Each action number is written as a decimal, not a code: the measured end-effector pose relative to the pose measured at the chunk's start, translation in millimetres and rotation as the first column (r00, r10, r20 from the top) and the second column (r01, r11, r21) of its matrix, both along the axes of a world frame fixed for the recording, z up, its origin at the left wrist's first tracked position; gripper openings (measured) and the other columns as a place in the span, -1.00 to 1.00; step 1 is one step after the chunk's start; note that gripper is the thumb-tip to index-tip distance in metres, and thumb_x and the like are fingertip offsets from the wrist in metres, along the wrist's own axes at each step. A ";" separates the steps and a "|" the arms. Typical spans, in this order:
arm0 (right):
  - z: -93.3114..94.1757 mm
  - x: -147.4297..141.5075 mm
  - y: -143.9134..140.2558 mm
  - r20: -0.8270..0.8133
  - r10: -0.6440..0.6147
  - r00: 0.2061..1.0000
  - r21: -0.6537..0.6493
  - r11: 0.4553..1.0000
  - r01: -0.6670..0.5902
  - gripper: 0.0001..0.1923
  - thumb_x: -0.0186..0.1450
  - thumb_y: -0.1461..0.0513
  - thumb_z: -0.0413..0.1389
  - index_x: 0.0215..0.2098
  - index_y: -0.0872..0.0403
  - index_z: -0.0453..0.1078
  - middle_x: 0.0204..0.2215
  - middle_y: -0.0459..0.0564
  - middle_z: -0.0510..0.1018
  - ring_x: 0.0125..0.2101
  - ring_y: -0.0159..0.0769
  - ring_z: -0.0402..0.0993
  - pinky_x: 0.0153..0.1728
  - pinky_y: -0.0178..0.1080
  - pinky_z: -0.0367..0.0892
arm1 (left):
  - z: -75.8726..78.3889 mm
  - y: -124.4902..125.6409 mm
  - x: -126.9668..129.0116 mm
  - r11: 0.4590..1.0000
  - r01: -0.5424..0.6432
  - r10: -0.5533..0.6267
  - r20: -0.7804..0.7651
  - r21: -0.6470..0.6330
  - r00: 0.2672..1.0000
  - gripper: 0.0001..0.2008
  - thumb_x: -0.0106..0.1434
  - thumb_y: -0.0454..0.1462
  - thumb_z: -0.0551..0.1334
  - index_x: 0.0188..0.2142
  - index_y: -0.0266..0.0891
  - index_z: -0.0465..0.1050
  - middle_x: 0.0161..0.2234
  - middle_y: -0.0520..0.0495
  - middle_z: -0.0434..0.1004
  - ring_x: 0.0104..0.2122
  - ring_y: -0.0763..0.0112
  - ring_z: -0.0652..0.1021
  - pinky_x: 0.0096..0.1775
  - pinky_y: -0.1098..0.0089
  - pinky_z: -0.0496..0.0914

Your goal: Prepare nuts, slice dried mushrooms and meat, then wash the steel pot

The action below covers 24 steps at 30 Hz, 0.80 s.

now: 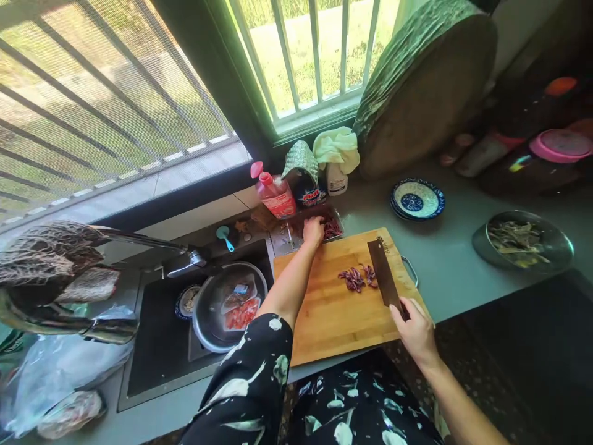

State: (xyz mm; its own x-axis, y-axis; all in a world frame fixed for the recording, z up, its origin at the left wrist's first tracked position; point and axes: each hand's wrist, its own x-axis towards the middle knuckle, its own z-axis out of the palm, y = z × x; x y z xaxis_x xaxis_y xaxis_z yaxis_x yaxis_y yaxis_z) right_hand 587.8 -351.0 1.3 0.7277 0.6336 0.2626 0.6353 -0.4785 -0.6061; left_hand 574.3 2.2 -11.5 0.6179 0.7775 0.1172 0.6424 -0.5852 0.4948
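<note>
A wooden cutting board [331,309] lies on the grey counter with a small pile of sliced red meat [356,278] on it. My right hand [414,327] grips the handle of a cleaver [383,275], whose blade rests flat on the board just right of the slices. My left hand [314,232] reaches past the board's far edge into a metal tray [337,217] holding more red meat; I cannot tell whether its fingers hold a piece.
A sink [162,346] at left holds a metal basin [208,312] with packets. A red bottle [275,194], blue patterned plates [417,199], a steel bowl of scraps [528,241] and a round chopping block [421,93] stand around.
</note>
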 end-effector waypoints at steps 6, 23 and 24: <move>-6.1 3.5 -2.5 -0.052 0.018 0.998 -0.007 1.000 -0.018 -0.77 0.21 0.15 -0.06 -0.24 0.09 0.30 -0.41 0.01 0.41 -0.37 -0.31 0.34 -0.35 -0.29 0.26 | -13.3 6.6 33.5 0.993 -0.069 0.051 -0.185 -0.097 0.981 -0.76 0.03 -0.34 0.20 -0.26 -0.28 0.45 -0.25 -0.26 0.45 -0.12 0.12 0.34 -0.18 0.26 0.23; 0.3 -8.4 31.5 -0.207 0.188 0.960 0.005 0.982 -0.191 -0.76 0.21 0.17 -0.06 -0.22 0.09 0.31 -0.40 -0.01 0.40 -0.36 -0.32 0.33 -0.32 -0.29 0.24 | -5.8 -81.1 -127.4 0.158 0.171 0.179 0.198 -0.973 0.964 -0.72 -0.10 -0.23 0.32 -0.38 -0.37 0.46 -0.42 -0.12 0.49 -0.55 0.62 0.37 -0.50 0.56 0.23; -0.1 -13.8 34.6 -0.225 0.214 0.950 -0.002 0.975 -0.221 -0.77 0.21 0.17 -0.07 -0.22 0.08 0.31 -0.40 -0.01 0.40 -0.36 -0.32 0.33 -0.32 -0.29 0.24 | -12.1 -87.0 -132.9 0.193 0.109 0.148 0.139 -0.975 0.979 -0.76 -0.09 -0.23 0.31 -0.42 -0.37 0.46 -0.47 -0.10 0.49 -0.57 0.61 0.36 -0.52 0.56 0.21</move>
